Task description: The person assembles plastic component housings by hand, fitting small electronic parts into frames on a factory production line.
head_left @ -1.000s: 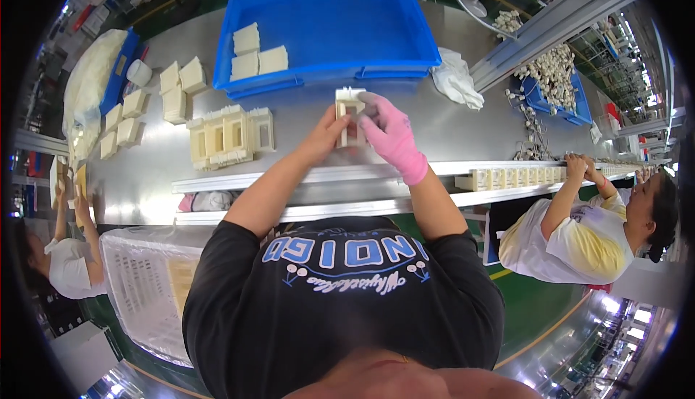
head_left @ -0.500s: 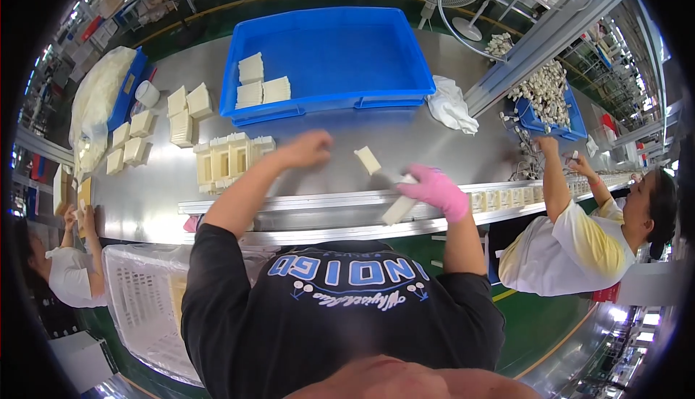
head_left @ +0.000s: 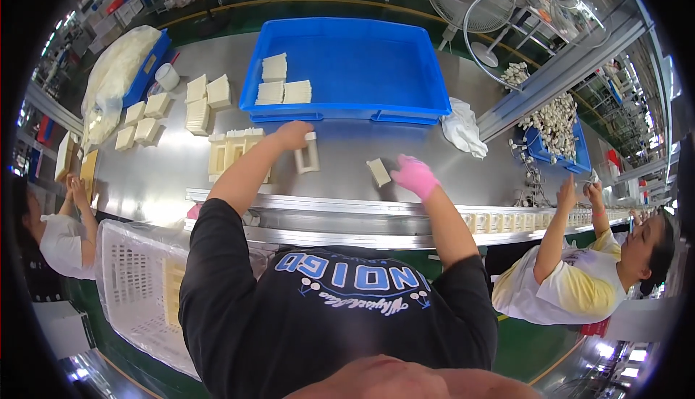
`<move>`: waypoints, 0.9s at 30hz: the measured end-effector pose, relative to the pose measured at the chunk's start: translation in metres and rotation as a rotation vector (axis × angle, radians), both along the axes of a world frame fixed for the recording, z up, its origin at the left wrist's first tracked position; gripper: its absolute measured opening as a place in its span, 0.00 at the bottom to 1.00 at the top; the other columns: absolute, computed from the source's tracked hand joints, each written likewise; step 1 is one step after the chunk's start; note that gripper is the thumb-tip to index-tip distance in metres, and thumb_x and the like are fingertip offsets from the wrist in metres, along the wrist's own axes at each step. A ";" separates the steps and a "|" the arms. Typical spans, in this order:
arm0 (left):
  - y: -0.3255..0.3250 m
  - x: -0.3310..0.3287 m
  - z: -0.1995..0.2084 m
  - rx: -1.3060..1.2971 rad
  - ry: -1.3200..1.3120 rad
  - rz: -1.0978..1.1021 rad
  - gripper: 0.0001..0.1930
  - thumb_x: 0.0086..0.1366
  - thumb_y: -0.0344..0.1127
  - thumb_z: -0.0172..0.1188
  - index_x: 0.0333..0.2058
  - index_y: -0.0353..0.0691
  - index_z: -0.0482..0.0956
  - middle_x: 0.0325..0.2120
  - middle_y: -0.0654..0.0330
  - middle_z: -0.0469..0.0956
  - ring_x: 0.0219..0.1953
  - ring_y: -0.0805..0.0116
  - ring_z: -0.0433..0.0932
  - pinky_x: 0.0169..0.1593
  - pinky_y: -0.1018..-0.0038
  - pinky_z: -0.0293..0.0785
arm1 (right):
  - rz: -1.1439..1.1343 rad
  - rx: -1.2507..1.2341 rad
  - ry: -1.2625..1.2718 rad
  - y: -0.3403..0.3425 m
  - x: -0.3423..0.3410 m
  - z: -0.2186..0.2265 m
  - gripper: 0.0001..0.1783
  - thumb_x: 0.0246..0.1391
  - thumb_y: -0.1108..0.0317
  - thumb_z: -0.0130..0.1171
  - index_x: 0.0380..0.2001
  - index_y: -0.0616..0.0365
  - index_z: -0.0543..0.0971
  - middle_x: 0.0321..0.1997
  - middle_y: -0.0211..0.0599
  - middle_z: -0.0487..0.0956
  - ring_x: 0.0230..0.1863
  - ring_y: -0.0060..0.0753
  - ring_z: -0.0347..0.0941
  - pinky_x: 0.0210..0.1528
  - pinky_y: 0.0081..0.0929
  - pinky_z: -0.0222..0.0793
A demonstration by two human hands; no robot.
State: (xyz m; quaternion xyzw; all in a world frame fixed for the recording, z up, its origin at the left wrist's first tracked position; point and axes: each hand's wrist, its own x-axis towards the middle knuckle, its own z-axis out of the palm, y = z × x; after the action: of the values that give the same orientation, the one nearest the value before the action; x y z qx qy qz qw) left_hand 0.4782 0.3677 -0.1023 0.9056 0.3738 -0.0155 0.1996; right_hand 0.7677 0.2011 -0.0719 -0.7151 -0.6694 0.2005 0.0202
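Note:
My bare left hand [head_left: 295,135] is closed on the upper end of a cream rectangular plastic frame [head_left: 308,157], which stands out slightly blurred over the metal table. Left of it, partly behind my forearm, sit several similar cream frames [head_left: 230,154] side by side. My right hand [head_left: 415,176], in a pink glove, has its thumb and fingers apart beside a small stack of thin cream plates [head_left: 378,172] lying on the table. A small gap seems to separate glove and stack.
A metal rail [head_left: 340,219] runs along the near table edge, carrying cream housings [head_left: 507,222] at right. Beyond lies a blue tray [head_left: 347,113] with cream stacks. More stacks [head_left: 197,116] stand left. A white cloth [head_left: 463,129] lies right; co-workers [head_left: 557,276] sit either side.
My right hand has let go of a long whitish piece and moved from the rail to the plate stack. My left hand, earlier without a visible frame, now grips one. The view shifted slightly.

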 end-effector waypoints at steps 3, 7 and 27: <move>-0.022 0.020 0.028 -0.092 -0.218 0.090 0.14 0.43 0.27 0.53 0.34 0.40 0.71 0.31 0.51 0.72 0.40 0.51 0.70 0.44 0.68 0.66 | 0.063 -0.182 -0.041 0.042 -0.026 -0.036 0.23 0.37 0.60 0.53 0.38 0.62 0.68 0.35 0.50 0.73 0.42 0.48 0.68 0.41 0.38 0.64; -0.056 0.036 0.060 -0.390 -0.911 0.333 0.18 0.46 0.22 0.50 0.39 0.41 0.68 0.32 0.57 0.69 0.38 0.63 0.70 0.40 0.70 0.68 | 0.036 -0.087 -0.214 0.043 -0.048 -0.059 0.27 0.37 0.61 0.53 0.42 0.63 0.65 0.37 0.51 0.73 0.42 0.46 0.69 0.41 0.35 0.66; -0.125 0.082 0.033 -0.850 -1.023 0.457 0.18 0.63 0.45 0.41 0.45 0.39 0.56 0.37 0.57 0.66 0.34 0.71 0.69 0.31 0.74 0.73 | -0.066 0.523 0.538 0.004 -0.081 0.035 0.13 0.49 0.64 0.47 0.36 0.61 0.68 0.27 0.48 0.72 0.28 0.46 0.70 0.32 0.34 0.65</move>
State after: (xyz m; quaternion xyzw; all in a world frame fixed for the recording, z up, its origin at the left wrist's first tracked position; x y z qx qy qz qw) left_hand 0.5602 0.2428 -0.0697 0.5414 0.3756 0.3100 0.6854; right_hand 0.6871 0.2055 -0.0369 -0.6287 -0.6453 0.2026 0.3836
